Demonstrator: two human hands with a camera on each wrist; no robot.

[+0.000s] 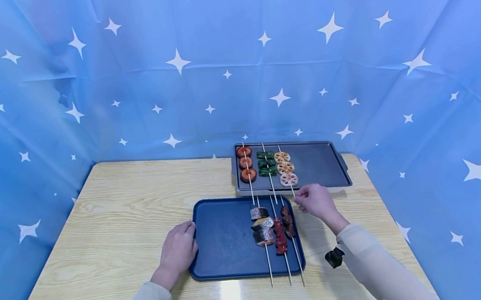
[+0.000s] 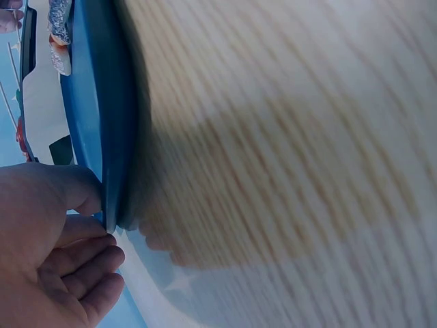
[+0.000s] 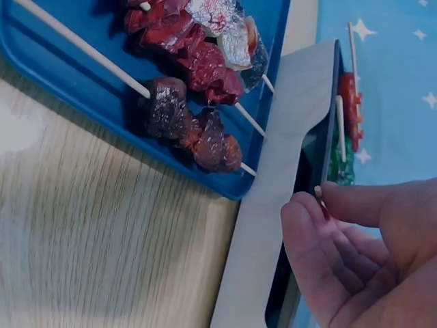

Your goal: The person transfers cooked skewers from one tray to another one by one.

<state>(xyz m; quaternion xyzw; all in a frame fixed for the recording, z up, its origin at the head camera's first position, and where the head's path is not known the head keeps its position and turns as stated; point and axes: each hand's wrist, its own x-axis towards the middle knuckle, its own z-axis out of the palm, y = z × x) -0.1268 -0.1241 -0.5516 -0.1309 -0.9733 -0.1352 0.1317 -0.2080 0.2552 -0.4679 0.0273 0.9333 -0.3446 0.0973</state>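
Note:
My right hand (image 1: 317, 203) pinches the bare stick end of a lotus root skewer (image 1: 285, 167) between thumb and fingertips. The skewer's slices lie on a dark grey griddle pan (image 1: 317, 162) at the back right. At the blue tray's (image 1: 223, 238) left edge, my left hand (image 1: 178, 250) grips the rim, the thumb (image 2: 85, 195) on it and the fingers curled beneath. On the tray's right side lie a fish skewer (image 1: 262, 225), a red meat skewer (image 1: 280, 235) and a brown meat skewer (image 1: 288, 222), their sticks reaching over the front rim.
Beside the lotus root on the pan are a green pepper skewer (image 1: 266, 163) and a skewer of reddish-brown round slices (image 1: 246, 164). The pan stands right behind the tray on a wooden table (image 1: 112, 220). Blue star-patterned cloth (image 1: 225, 84) hangs around the table.

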